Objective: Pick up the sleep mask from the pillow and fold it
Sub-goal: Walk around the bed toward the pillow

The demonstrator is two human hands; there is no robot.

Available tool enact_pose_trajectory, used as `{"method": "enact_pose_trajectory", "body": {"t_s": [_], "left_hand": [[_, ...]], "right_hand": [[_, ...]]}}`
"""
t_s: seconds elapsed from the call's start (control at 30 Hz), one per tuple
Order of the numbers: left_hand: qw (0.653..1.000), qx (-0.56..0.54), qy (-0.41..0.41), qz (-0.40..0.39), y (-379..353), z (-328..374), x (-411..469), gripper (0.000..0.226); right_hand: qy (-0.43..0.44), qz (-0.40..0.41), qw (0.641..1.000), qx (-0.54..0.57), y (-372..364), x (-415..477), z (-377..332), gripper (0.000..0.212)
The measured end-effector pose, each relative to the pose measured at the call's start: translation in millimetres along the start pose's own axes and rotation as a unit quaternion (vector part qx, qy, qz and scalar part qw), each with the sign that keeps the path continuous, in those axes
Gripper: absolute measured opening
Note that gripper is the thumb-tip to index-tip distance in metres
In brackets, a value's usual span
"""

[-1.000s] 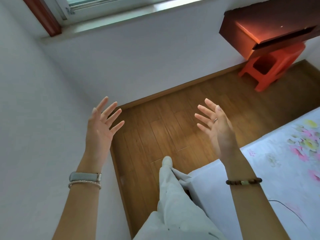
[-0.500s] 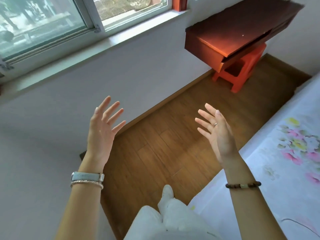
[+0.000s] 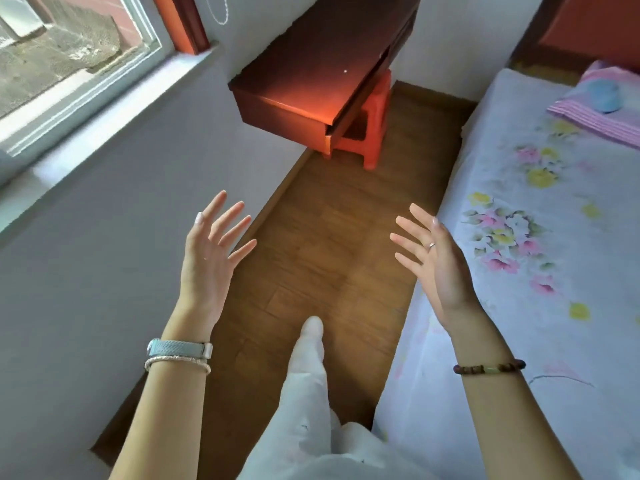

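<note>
A light blue sleep mask (image 3: pixel 603 94) lies on a pink striped pillow (image 3: pixel 588 116) at the head of the bed, far upper right. My left hand (image 3: pixel 207 258) is raised over the wooden floor, palm up, fingers spread, holding nothing. My right hand (image 3: pixel 436 261) is raised beside the bed's edge, fingers apart and empty, with a ring on one finger. Both hands are far from the mask.
The bed (image 3: pixel 519 271) with a white floral sheet fills the right side. A dark red wooden desk (image 3: pixel 311 81) with an orange plastic stool (image 3: pixel 367 140) under it stands ahead. A window (image 3: pixel 69 64) and grey wall are at left. A wooden floor strip (image 3: pixel 329 254) runs between.
The view has swung right and forward: the desk, stool and bed have come closer, and the pillow with the mask has come into sight. Both hands stay raised and spread.
</note>
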State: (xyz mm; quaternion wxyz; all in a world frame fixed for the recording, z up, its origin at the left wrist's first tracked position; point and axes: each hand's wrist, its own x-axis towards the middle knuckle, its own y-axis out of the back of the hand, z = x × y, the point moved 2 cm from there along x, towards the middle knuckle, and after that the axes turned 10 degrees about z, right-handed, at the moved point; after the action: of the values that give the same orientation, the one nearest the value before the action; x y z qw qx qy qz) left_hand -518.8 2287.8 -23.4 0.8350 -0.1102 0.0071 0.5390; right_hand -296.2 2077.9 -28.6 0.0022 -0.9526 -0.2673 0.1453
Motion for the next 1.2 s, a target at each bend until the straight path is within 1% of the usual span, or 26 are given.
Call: {"method": "enact_pose_trajectory", "body": {"t_s": [0.13, 0.27, 0.4, 0.57, 0.9, 1.1, 1.2], "left_hand": [[0.997, 0.001, 0.011, -0.072, -48, -3, 70, 0.057], [0.991, 0.004, 0.021, -0.133, -100, 3, 137, 0.054], [0.982, 0.000, 0.028, -0.186, -144, 10, 193, 0.053], [0.971, 0.007, 0.045, -0.234, -191, 9, 242, 0.055], [0.953, 0.021, 0.064, -0.295, -298, -7, 304, 0.056], [0.947, 0.020, 0.051, -0.317, -388, -10, 344, 0.060], [0.943, 0.021, 0.044, -0.328, -434, -10, 363, 0.061]], "right_hand": [[0.006, 0.061, 0.998, 0.016, 8, 40, -15, 0.041], [0.011, 0.122, 0.992, 0.038, 10, 83, -35, 0.042], [0.024, 0.168, 0.984, 0.059, 14, 120, -51, 0.037], [0.033, 0.212, 0.975, 0.061, 24, 155, -62, 0.042], [0.040, 0.275, 0.957, 0.087, 66, 233, -85, 0.047], [0.050, 0.296, 0.950, 0.089, 107, 303, -110, 0.035], [0.046, 0.304, 0.947, 0.092, 130, 341, -127, 0.037]]}}
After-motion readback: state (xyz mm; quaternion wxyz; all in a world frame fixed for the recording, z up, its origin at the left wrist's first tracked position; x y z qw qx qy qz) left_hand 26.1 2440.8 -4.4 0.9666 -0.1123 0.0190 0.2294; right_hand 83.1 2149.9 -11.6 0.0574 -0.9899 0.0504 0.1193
